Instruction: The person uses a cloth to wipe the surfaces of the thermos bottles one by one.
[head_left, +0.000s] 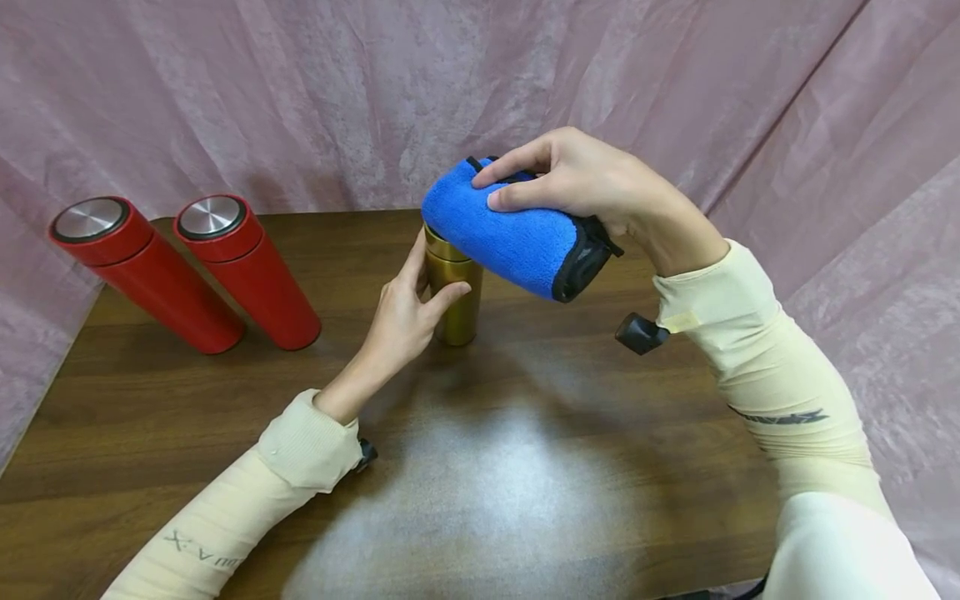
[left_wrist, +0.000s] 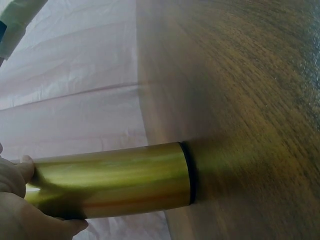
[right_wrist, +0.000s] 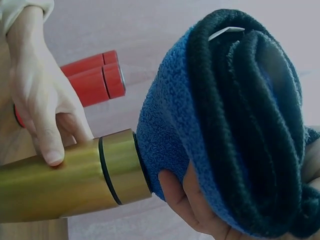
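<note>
A gold thermos bottle (head_left: pixel 459 312) stands upright on the wooden table. My left hand (head_left: pixel 405 312) grips its upper body, thumb on the near side; the left wrist view shows the lower body of the gold bottle (left_wrist: pixel 125 182) down to its dark base. My right hand (head_left: pixel 577 179) holds a folded blue towel (head_left: pixel 502 229) with black edging. One end of the towel covers the top of the bottle's lid and appears to touch it. In the right wrist view the towel's rolled layers (right_wrist: pixel 245 130) face the camera and hide part of the right fingers.
Two red thermos bottles (head_left: pixel 157 283) (head_left: pixel 255 275) with silver-topped lids stand at the left of the table. A pink curtain (head_left: pixel 315 100) hangs behind the table (head_left: pixel 600 500). Light glares on the tabletop in front of the gold bottle.
</note>
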